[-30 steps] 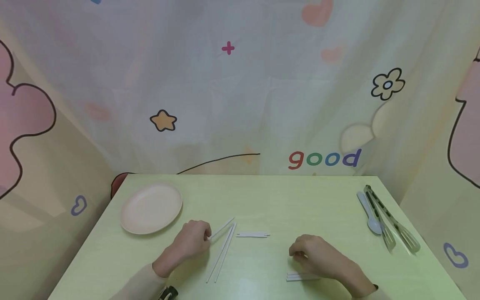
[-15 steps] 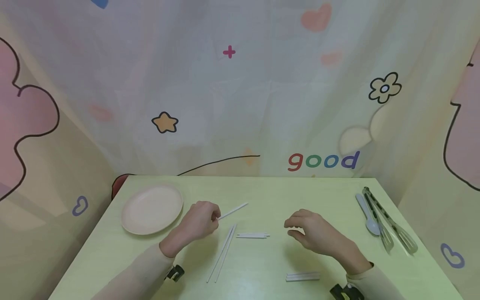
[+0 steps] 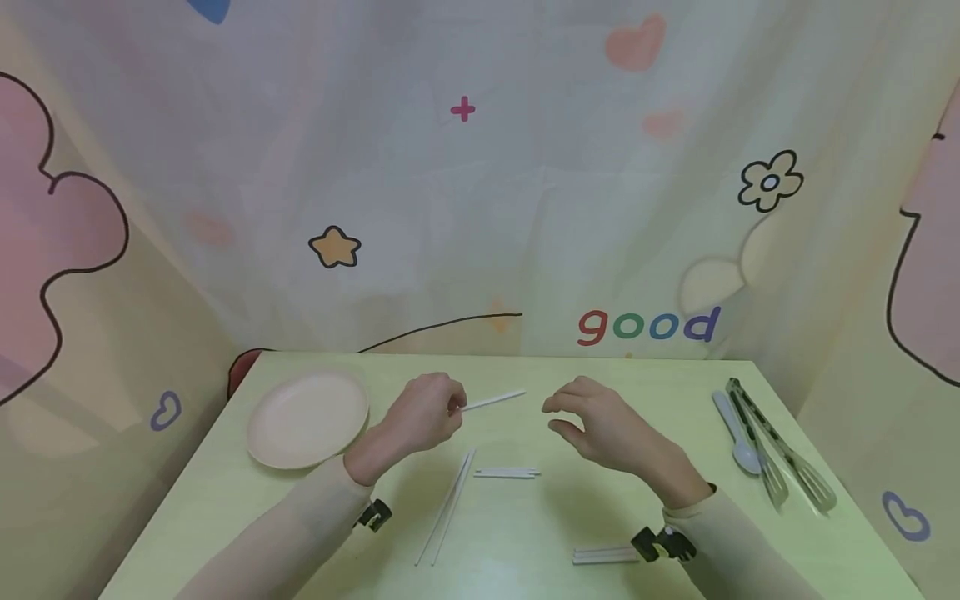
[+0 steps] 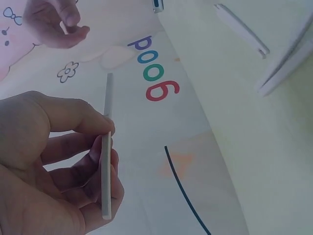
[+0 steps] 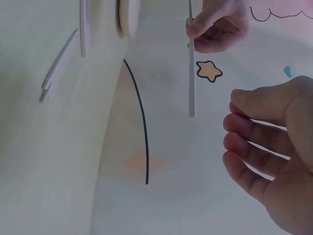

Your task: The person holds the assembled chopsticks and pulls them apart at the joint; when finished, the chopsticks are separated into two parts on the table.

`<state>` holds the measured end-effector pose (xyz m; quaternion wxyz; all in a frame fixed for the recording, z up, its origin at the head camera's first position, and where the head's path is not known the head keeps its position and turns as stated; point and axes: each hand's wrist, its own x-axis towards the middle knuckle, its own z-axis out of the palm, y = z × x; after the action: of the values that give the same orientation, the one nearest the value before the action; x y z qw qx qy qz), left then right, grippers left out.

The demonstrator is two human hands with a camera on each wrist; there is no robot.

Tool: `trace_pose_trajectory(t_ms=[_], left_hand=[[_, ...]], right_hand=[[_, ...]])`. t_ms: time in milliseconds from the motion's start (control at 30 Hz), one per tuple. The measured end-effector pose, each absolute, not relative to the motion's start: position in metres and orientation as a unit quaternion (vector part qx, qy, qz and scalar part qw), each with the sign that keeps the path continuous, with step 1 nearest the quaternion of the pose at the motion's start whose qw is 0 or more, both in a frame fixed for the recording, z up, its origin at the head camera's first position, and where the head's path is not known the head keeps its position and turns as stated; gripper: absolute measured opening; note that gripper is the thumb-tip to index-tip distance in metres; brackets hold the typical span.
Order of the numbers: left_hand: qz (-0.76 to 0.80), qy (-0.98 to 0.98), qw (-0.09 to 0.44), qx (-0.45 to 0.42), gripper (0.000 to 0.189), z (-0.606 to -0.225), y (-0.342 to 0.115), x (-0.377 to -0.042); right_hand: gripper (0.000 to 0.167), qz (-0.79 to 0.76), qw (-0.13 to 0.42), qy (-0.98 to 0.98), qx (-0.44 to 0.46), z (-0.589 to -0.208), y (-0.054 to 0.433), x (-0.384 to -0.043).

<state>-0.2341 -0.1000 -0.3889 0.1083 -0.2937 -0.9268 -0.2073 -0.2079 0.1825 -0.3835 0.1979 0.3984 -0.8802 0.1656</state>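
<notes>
My left hand [image 3: 427, 412] pinches a thin white stick [image 3: 495, 401] between thumb and fingers, lifted above the table. In the left wrist view the stick [image 4: 106, 176] runs past the fingertips on both sides. My right hand [image 3: 603, 425] hovers to the right of the stick's free end, apart from it, fingers bent loosely around nothing. The right wrist view has this hand [image 5: 274, 147] near the stick [image 5: 191, 83]. Below on the table lie long white sticks [image 3: 452, 508] slanted together, a short row of sticks [image 3: 507, 472], and another row [image 3: 606, 555] nearer the front.
A pale round plate [image 3: 307, 421] sits at the table's back left. On the right side lie a light spoon [image 3: 738, 437] and slotted tongs [image 3: 786, 446] with dark patterned handles. A printed curtain [image 3: 480, 208] hangs behind the table.
The left hand has carried its stick up and rightward from beside the slanted sticks. The right hand has risen from the front row and moved inward, leaving that row uncovered.
</notes>
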Motion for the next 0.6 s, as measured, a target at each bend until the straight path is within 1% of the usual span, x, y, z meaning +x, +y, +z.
trace_pose_trajectory(t_ms=[200,433,600], left_hand=[[-0.2,-0.924,0.103,-0.31,0.01,-0.378,-0.09,-0.24],[-0.187,-0.919,0.103,-0.331,0.012,-0.371,-0.08,-0.244],[-0.194,-0.914,0.098,-0.343,0.013,-0.365,-0.074,-0.245]], right_hand=[[0.02,0.169,0.205,-0.881,0.392,-0.376,0.173,-0.216],[0.021,0.169,0.218,-0.874,0.399,-0.372,0.163,-0.223],[0.02,0.169,0.215,-0.875,0.399,-0.369,0.157,-0.227]])
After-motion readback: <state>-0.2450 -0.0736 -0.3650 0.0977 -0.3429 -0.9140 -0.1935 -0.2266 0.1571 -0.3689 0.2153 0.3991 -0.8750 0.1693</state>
